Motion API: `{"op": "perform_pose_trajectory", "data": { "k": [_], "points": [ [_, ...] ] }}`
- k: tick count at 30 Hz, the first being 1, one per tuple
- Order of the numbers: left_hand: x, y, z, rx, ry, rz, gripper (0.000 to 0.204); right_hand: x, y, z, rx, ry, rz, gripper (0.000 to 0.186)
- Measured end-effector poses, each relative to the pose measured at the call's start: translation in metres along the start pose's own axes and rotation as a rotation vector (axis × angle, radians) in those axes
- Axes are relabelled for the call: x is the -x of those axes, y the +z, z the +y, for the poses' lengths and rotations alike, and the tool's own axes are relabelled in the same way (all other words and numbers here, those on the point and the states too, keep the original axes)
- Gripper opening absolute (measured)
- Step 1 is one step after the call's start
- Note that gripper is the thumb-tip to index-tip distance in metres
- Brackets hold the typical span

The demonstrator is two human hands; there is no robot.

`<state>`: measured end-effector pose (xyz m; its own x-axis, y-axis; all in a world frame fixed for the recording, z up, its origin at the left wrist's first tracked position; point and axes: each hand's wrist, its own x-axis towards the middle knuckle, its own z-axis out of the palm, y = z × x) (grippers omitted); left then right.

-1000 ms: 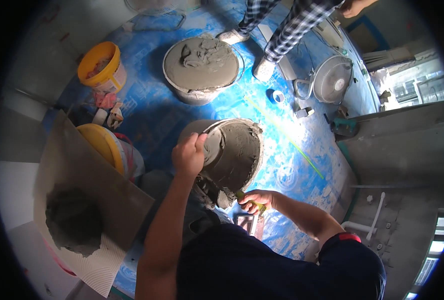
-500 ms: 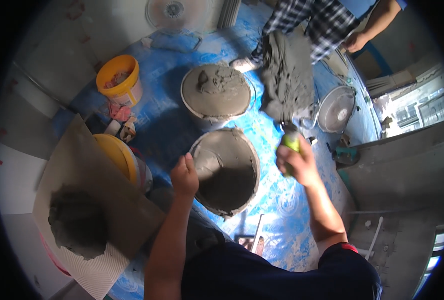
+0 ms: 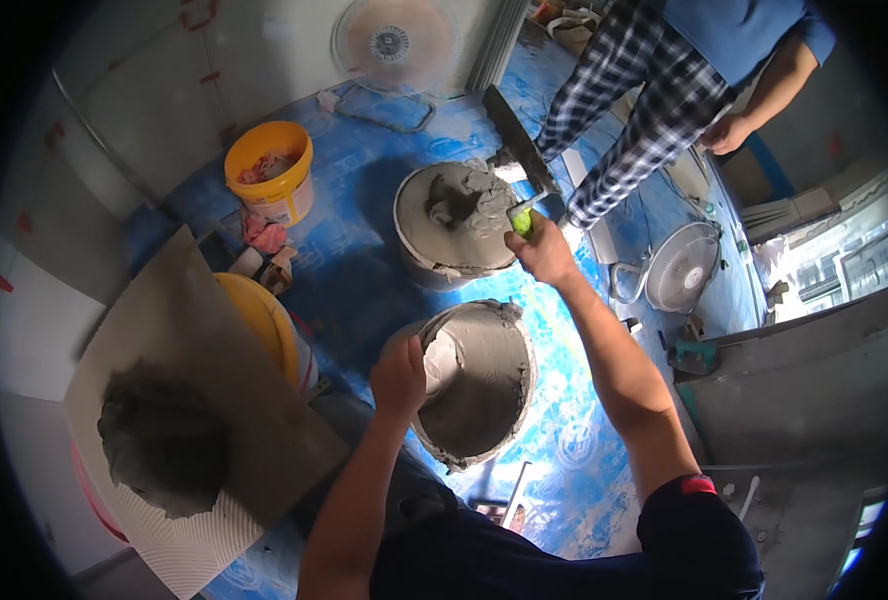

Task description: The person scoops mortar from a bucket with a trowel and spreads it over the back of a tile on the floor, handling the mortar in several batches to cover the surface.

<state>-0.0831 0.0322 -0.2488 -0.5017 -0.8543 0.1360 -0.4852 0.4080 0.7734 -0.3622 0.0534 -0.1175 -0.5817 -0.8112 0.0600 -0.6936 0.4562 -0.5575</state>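
My right hand [image 3: 544, 250] is closed round the green handle of a trowel [image 3: 509, 130]. Its long dark blade is tilted nearly edge-on above the right side of the far bucket [image 3: 430, 268]. That bucket is filled to the rim with grey mortar [image 3: 479, 200], lumpy on top. Nearer to me stands a second bucket [image 3: 531, 385], its inner wall coated in mortar and its bottom in shadow. My left hand [image 3: 401, 378] is closed on the left rim of this near bucket; its fingertips are partly hidden.
Left lies a board [image 3: 264, 400] with a dark mortar heap [image 3: 164, 450], beside a yellow bucket [image 3: 259, 320]. Another yellow bucket [image 3: 289, 185] holds rags. A person in checked trousers [image 3: 644, 90] stands far right, near a floor fan [image 3: 682, 268]. Blue sheeting [image 3: 349, 320] covers the floor.
My right hand has swung forward and left to the far bucket. The trowel blade, earlier broad and thick with mortar, has turned edge-on. More lumps show on the far bucket. The view has shifted.
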Motion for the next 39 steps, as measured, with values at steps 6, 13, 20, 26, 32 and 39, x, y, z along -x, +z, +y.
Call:
{"op": "perform_pose_trajectory", "data": {
  "k": [6, 13, 20, 26, 32, 39],
  "points": [
    [-0.001, -0.001, 0.005, 0.061, 0.005, 0.081, 0.035, 0.033, -0.034, -0.009, -0.420, 0.123, -0.211, 0.017],
    [-0.012, 0.000, -0.008, 0.111, -0.008, 0.002, 0.035, 0.208, -0.047, 0.035, -0.677, 0.469, -0.629, 0.018],
    [-0.011, 0.003, -0.005, 0.085, 0.065, -0.038, 0.038, 0.211, 0.071, 0.057, -0.313, 0.618, -0.994, 0.017],
    [-0.010, 0.003, 0.000, 0.072, 0.292, -0.035, 0.031, 0.152, 0.152, 0.065, 0.278, 0.219, -0.883, 0.015],
    [-0.005, -0.006, 0.004, 0.032, 0.298, -0.118, 0.030, 0.183, 0.180, 0.014, 0.597, 0.117, -0.684, 0.020],
    [-0.012, 0.001, 0.006, 0.033, 0.375, -0.119, 0.030, 0.258, 0.204, 0.054, 0.666, 0.351, -0.734, 0.019]
  ]
}}
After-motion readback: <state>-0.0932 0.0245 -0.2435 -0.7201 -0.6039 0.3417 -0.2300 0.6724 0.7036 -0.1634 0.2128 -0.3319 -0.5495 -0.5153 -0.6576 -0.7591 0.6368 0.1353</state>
